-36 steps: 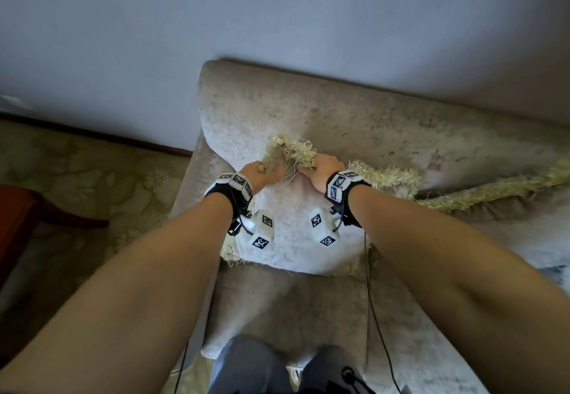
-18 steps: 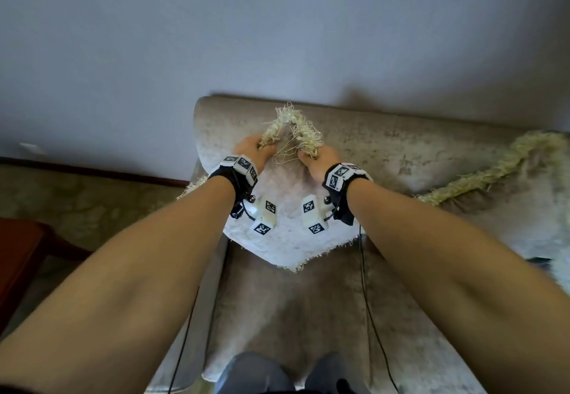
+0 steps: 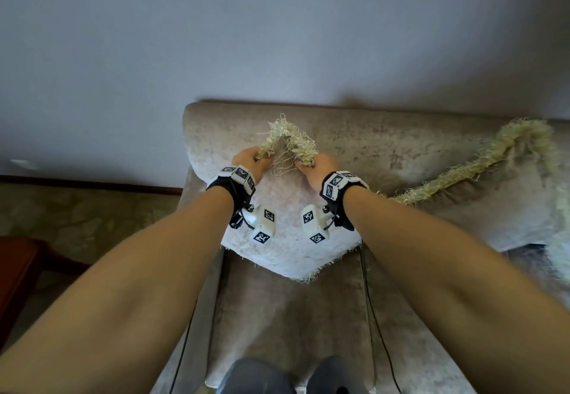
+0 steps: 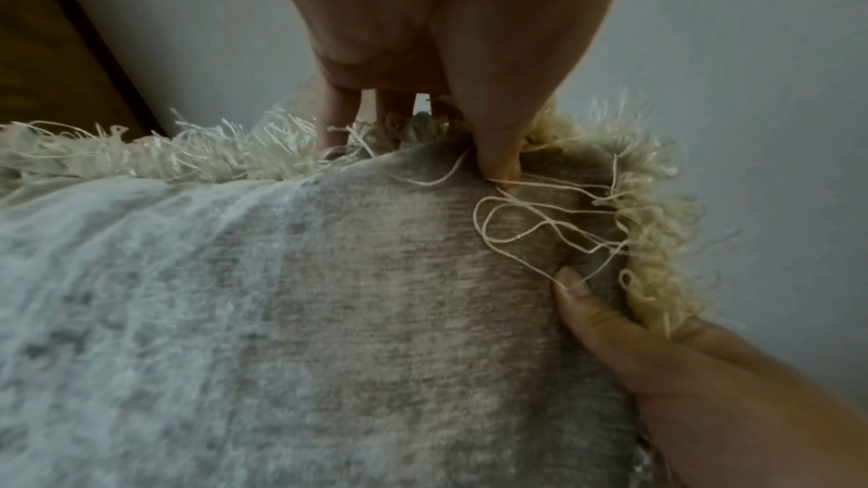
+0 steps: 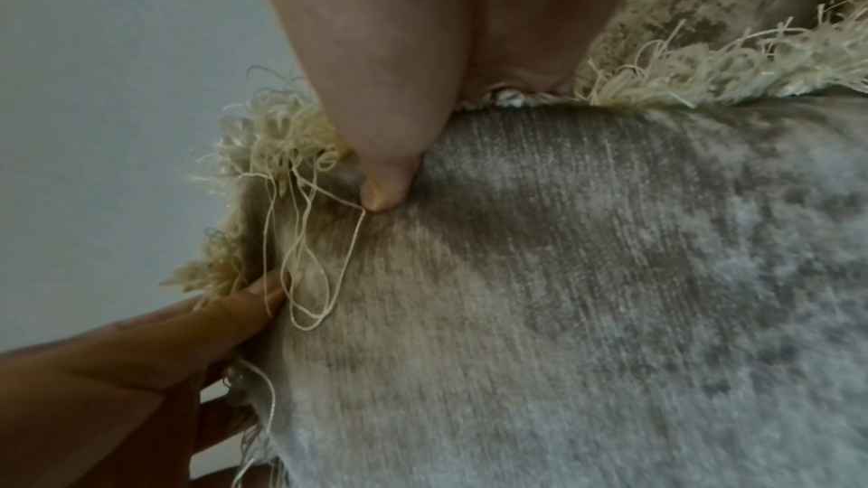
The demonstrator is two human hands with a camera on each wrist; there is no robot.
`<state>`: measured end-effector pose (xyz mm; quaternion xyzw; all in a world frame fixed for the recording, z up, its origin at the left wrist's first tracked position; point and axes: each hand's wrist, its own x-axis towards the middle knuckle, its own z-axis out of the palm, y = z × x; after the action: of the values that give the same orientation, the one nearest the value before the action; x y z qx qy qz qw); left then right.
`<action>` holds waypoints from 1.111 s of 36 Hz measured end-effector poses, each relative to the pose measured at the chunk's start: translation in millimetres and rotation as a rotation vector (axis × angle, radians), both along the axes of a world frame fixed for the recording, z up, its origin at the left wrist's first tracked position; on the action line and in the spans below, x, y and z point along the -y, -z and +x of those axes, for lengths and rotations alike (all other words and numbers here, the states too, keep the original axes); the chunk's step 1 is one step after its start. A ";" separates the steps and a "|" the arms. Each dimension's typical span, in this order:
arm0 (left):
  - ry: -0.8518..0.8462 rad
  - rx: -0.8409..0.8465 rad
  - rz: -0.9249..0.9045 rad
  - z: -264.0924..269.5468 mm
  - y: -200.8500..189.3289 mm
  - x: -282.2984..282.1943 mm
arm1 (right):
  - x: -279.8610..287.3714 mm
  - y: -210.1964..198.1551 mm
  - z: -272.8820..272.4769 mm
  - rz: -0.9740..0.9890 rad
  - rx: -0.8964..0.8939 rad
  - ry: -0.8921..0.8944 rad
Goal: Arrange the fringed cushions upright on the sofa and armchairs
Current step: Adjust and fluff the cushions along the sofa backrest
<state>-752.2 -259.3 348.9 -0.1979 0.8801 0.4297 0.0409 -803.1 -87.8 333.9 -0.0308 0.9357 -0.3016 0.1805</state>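
A pale velvet cushion with cream fringe stands on one corner against the back of the sofa, at its left end. My left hand pinches the fringed edge left of the top corner; my right hand pinches it on the other side. In the left wrist view the left thumb presses the cushion fabric, with fingers behind the fringe. The right wrist view shows the right thumb pressed on the cushion the same way. Loose threads hang between the hands.
A second fringed cushion leans against the sofa back to the right. A grey wall rises behind. Left of the sofa lie patterned carpet and a dark red wooden piece. My knees touch the seat's front edge.
Both hands have lifted the cushion's top corner higher up the sofa back, so the cushion now stands more upright on its lower corner. The view has tilted upward.
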 end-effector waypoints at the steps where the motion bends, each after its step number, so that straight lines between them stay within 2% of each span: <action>1: -0.001 -0.002 0.012 -0.3 3.1 -0.9 | -0.4 1.5 0.4 0.019 0.008 -0.001; 6: 0.015 0.013 0.005 -7.1 14.8 -3.3 | -1.6 17.0 -5.2 0.042 0.009 -0.018; 10: 0.026 0.003 -0.044 -17.3 16.1 0.0 | 1.2 16.3 -12.3 0.038 0.010 -0.024; 18: -0.060 -0.034 -0.089 -38.1 13.3 9.8 | 15.9 3.5 -30.5 0.018 0.011 -0.036; 23: -0.073 -0.049 -0.062 -50.4 17.6 18.2 | 20.4 6.2 -40.8 0.024 0.021 -0.042; 29: 0.009 0.133 -0.022 -62.6 29.2 27.8 | 20.5 16.2 -46.8 0.001 0.129 -0.047; 32: 0.051 0.233 0.016 -64.6 35.9 31.5 | 19.5 25.5 -48.6 0.059 0.194 -0.033; 36: 0.055 0.254 0.041 -62.3 38.1 31.8 | 16.9 43.8 -54.4 0.064 0.215 -0.047; 40: 0.077 0.253 0.016 -59.7 32.6 29.7 | 17.7 26.7 -47.1 0.027 0.213 -0.039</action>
<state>-812.0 -288.9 316.3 -0.2160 0.8714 0.4065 0.1695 -850.1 -105.5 307.3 -0.0145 0.9143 -0.2871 0.2854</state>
